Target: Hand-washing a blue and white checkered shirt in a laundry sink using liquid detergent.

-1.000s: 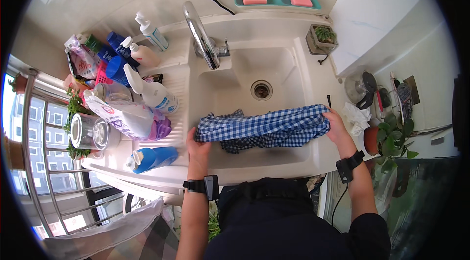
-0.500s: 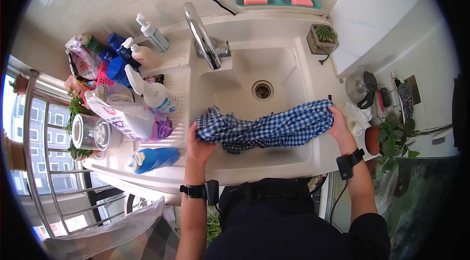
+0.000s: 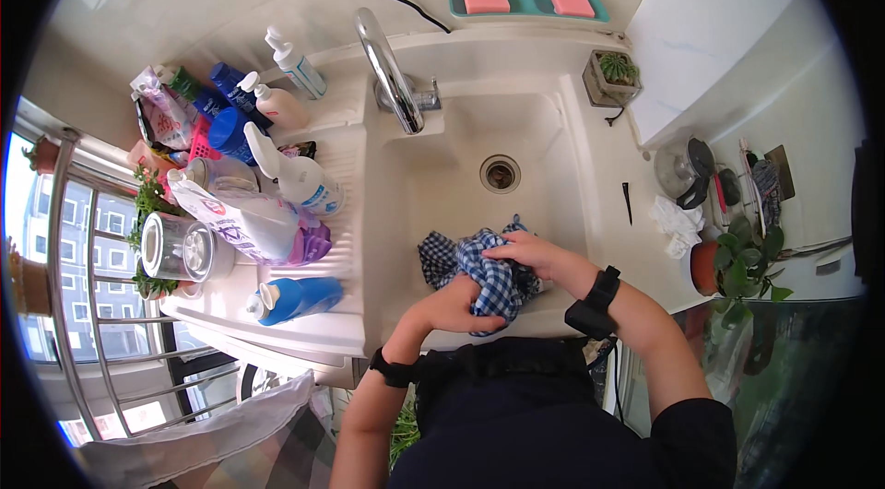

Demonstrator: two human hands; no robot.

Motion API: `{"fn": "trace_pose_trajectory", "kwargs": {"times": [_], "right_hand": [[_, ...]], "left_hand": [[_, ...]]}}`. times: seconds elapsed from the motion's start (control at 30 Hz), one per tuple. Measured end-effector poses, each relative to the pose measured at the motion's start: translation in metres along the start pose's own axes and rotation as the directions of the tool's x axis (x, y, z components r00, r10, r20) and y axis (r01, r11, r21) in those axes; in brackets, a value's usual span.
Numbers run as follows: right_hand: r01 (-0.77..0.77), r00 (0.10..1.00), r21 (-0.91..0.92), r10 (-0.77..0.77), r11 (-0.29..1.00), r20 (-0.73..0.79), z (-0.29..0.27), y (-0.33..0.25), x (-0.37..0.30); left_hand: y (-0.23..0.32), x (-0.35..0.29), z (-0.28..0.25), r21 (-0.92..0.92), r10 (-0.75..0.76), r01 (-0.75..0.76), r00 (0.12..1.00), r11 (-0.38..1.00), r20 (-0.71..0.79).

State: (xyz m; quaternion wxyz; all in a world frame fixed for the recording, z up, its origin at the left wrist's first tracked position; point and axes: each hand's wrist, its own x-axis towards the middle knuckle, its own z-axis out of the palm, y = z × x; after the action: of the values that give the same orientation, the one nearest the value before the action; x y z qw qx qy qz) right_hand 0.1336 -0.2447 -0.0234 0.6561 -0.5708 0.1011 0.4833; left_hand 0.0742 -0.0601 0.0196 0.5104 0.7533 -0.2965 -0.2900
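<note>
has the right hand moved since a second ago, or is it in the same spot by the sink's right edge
Yes. The right hand has come in from the sink's right edge toward the middle, below the drain, bunching the checked cloth against the left hand.

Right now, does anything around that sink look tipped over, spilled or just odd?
Yes. On the draining board left of the sink, a blue bottle and a white pouch lie on their sides among crowded upright bottles. No spill shows. Both hands, left hand and right hand, bunch a blue checked cloth in the basin.
</note>
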Motion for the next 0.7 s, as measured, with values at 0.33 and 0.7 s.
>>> {"fn": "trace_pose_trajectory", "kwargs": {"times": [0.33, 0.7], "right_hand": [[0.316, 0.927, -0.193, -0.259, 0.929, 0.270, 0.011, -0.020, -0.029], [0.501, 0.862, -0.580, -0.313, 0.642, 0.398, 0.017, -0.013, -0.020]], "left_hand": [[-0.068, -0.022, 0.013, -0.798, -0.582, 0.370, 0.812, 0.476, 0.030], [-0.053, 0.001, 0.012, -0.876, -0.603, 0.106, 0.763, 0.471, -0.233]]}}
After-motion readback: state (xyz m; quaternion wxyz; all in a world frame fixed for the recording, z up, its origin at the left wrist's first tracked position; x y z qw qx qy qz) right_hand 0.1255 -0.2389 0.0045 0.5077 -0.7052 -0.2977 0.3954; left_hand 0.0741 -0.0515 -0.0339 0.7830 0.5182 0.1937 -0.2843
